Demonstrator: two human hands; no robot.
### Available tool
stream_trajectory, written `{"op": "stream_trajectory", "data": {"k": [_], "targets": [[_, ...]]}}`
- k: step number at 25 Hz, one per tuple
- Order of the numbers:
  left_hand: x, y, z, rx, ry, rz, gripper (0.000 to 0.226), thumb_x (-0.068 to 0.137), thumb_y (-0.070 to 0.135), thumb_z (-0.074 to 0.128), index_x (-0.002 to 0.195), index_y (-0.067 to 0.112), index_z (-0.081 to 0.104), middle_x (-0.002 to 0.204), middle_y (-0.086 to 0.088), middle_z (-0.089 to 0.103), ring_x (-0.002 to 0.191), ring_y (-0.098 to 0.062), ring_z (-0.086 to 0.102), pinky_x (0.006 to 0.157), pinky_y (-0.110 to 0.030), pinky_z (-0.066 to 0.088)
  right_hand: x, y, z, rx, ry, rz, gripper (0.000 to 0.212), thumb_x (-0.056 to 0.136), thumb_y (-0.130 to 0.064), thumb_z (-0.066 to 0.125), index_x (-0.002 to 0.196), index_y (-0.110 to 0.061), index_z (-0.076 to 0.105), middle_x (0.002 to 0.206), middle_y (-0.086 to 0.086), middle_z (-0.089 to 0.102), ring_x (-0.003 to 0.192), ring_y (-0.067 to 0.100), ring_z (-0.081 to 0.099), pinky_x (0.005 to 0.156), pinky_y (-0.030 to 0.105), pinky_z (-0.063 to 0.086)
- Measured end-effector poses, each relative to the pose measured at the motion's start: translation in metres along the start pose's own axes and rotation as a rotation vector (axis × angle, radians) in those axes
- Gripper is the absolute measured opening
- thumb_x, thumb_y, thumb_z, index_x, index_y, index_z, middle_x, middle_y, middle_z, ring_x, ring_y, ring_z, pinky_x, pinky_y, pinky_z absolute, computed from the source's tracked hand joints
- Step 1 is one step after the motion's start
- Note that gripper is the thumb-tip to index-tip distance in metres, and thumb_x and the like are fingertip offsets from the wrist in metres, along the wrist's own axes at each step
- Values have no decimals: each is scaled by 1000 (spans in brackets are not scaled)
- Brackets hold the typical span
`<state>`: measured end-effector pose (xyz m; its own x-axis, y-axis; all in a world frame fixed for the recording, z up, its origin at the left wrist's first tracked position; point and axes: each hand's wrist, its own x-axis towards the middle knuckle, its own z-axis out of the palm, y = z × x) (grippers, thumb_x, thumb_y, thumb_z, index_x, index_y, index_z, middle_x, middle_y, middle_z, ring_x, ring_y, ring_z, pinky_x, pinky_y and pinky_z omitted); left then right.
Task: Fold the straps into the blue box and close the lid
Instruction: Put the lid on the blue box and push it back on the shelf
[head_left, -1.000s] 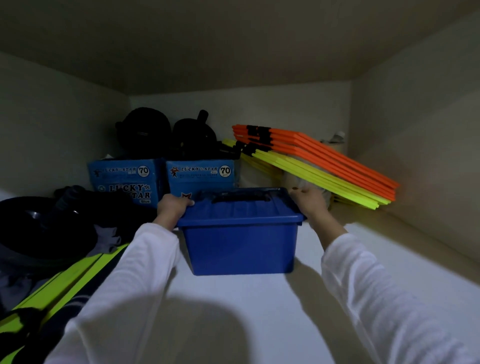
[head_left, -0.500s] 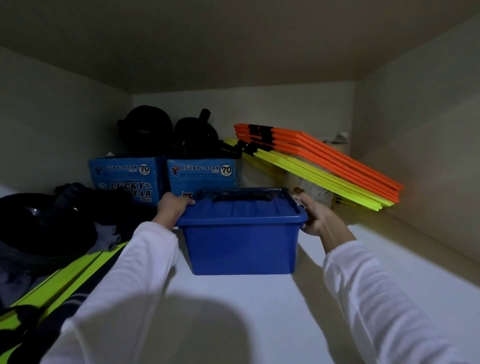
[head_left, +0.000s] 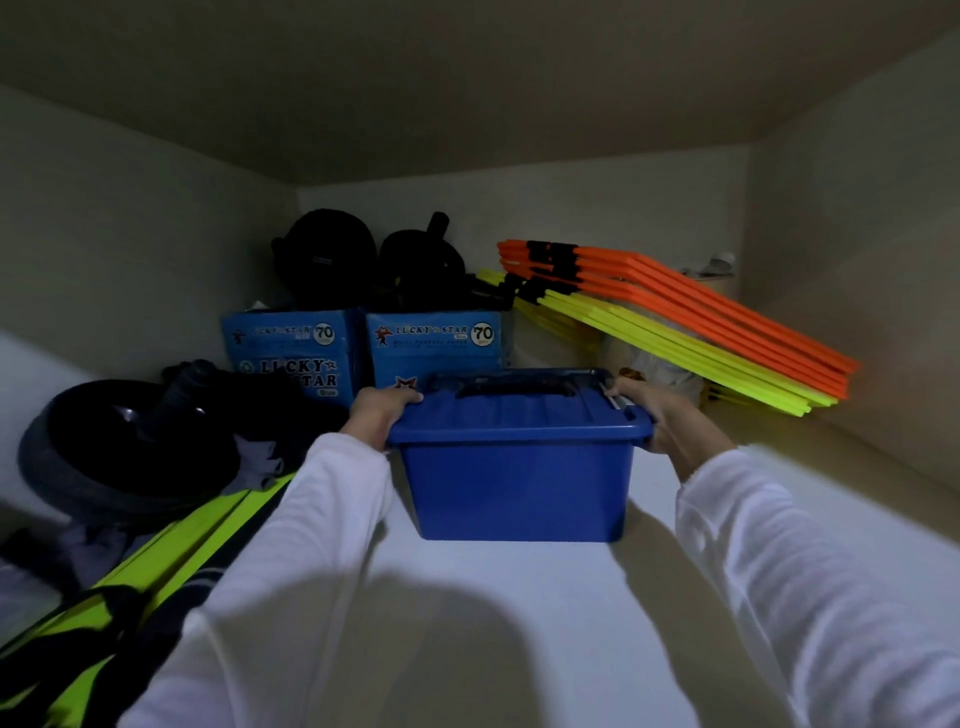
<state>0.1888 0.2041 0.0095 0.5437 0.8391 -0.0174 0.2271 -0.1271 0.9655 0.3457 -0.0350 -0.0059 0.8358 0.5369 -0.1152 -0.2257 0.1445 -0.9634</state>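
While lidded, smooth rectangular blue plastic box (head_left: 519, 483), both hands, left (head_left: 376, 413) and right (head_left: 662, 418), gripping its rim.

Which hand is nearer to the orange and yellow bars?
Right. The right hand grips the blue box on the side facing the bars; the left hand grips the far side.

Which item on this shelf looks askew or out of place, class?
The stack of orange and yellow bars at the back right lies tilted, its left end propped high and its right end down on the shelf. The blue box, held by both hands, sits level with its lid on.
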Motion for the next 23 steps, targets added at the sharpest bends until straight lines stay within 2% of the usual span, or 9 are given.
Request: {"op": "stream_trajectory", "data": {"k": [2, 4, 5, 7, 9, 12, 17, 20, 23], "targets": [[-6, 1, -1, -97, -111, -79, 15, 90, 18, 59, 98, 6, 62, 92, -15, 64, 72, -24, 55, 63, -32, 42, -1, 0, 0, -15, 6, 11, 12, 92, -7, 44, 83, -10, 50, 73, 9, 55, 27, 13, 58, 32, 18, 48], [-10, 2, -1, -129, -135, -99, 11, 91, 16, 58, 83, 9, 58, 88, -15, 61, 62, -21, 51, 57, -30, 41, -2, -1, 0, -39, 19, 16, 9, 92, -8, 44, 86, -9, 50, 67, 9, 58, 26, 12, 57, 32, 18, 48], [-10, 3, -1, -122, -115, -68, 10, 89, 15, 60, 90, 5, 60, 98, -18, 63, 66, -23, 55, 59, -32, 45, -2, -1, -1, -46, 35, 17, 12, 91, -8, 45, 81, -9, 50, 58, 9, 61, 25, 12, 56, 31, 18, 48], [-3, 2, 0, 3, -31, 16, 38, 85, 15, 67, 116, -5, 57, 120, -21, 62, 91, -33, 64, 76, -39, 53, -4, -1, -3, -47, 58, 20, 18, 91, -8, 46, 73, -10, 48, 38, 4, 60, 23, 12, 55, 30, 17, 47], [-2, 4, 1, 213, 32, 108, 46, 85, 17, 66, 122, -9, 55, 125, -23, 60, 112, -35, 60, 91, -39, 50, -7, -2, -2, -47, 65, 13, 19, 91, -9, 47, 71, -11, 47, 32, 2, 58, 23, 12, 55, 30, 17, 47], [-5, 9, 3, 432, 70, 202, 43, 89, 18, 62, 121, -9, 55, 127, -23, 59, 117, -35, 57, 93, -37, 47, -9, -2, -2, -56, 70, 3, 20, 91, -9, 47, 71, -11, 47, 37, 4, 60, 23, 11, 55, 31, 17, 46], [-20, 15, 7, 713, 139, 376, 33, 92, 13, 54, 114, -10, 58, 122, -25, 60, 112, -37, 58, 87, -38, 49, -9, -1, -1, -68, 61, 4, 18, 89, -9, 48, 72, -12, 48, 70, 7, 54, 24, 11, 54, 33, 16, 46], [-17, 11, 3, 434, 93, 270, 40, 92, 24, 57, 114, -11, 59, 117, -25, 64, 102, -36, 62, 75, -35, 50, -13, -2, 0, -66, 58, 1, 20, 91, -9, 47, 71, -12, 47, 69, 8, 53, 23, 10, 53, 31, 15, 45], [-12, 6, -7, -190, -78, -43, 25, 95, 12, 53, 115, -3, 55, 78, -23, 68, 53, -27, 64, 36, -26, 49, -16, -2, 0, -48, 52, 10, 20, 92, -9, 46, 72, -13, 46, 68, 8, 53, 22, 10, 53, 30, 14, 45]]}}
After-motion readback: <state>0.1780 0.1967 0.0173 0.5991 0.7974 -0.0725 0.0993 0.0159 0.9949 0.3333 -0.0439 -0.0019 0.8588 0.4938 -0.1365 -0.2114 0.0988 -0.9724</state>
